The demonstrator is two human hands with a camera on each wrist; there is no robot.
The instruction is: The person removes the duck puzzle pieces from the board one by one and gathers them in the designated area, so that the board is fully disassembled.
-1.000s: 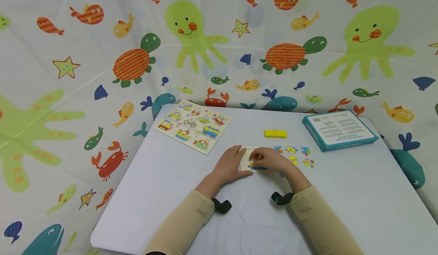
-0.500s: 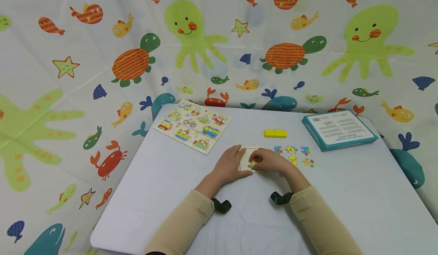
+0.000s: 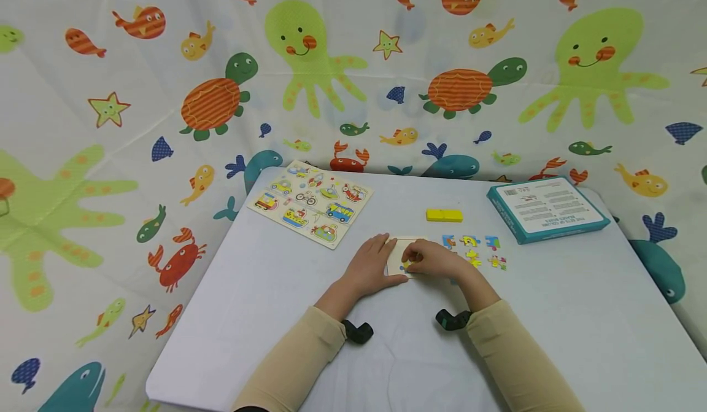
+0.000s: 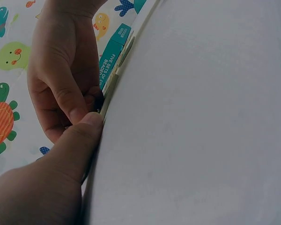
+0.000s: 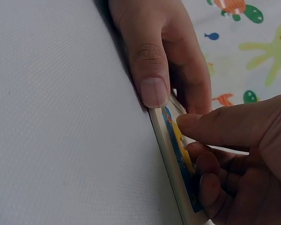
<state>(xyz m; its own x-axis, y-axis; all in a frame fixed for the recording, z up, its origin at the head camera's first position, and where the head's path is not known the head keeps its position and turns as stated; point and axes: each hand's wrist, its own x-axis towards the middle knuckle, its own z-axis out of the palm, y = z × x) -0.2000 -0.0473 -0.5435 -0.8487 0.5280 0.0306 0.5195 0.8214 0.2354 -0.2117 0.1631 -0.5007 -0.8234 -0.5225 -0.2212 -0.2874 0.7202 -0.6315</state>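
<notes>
A small pale puzzle tray (image 3: 393,267) lies on the white table between both hands. My left hand (image 3: 369,269) rests along its left side with fingers fairly straight, and the left thumb (image 5: 154,91) presses its near edge. Over the tray, my right hand (image 3: 436,258) has curled fingers, thumb and fingertips pinching at a yellow-and-blue puzzle piece (image 5: 183,152) lying inside the frame. How firmly they grip it is partly hidden. Several loose, colourful puzzle pieces (image 3: 472,258) are laid out just right of the tray, some behind the right wrist.
A wooden board with vehicle pictures (image 3: 307,198) lies at the back left. Farther back than the loose pieces are a yellow block (image 3: 444,215) and a teal box (image 3: 549,212) at the right. A sea-animal cloth (image 3: 409,25) hangs behind the table.
The right fingers have shifted slightly nearer to me over the tray, covering more of the blue strip that showed earlier. My left hand has stayed in place.
</notes>
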